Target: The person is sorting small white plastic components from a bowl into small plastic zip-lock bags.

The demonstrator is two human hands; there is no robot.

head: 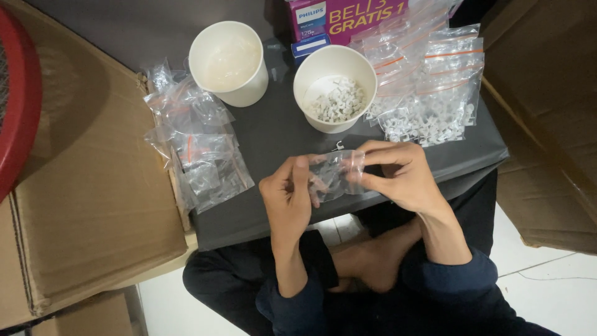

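Observation:
Both hands hold one small clear plastic bag (336,172) above the near edge of a dark grey board (273,130). My left hand (287,196) pinches its left side and my right hand (398,174) pinches its right side. Whether anything is inside the bag is not clear. Just beyond the hands stands a white paper cup (334,87) with several small white plastic pieces in it. A second white paper cup (229,62) at the back left looks empty.
A heap of empty clear zip bags (196,146) lies at the left. Filled bags of white pieces (429,93) are piled at the right. A purple box (345,18) stands at the back. Cardboard boxes (87,186) flank both sides. My crossed legs are below.

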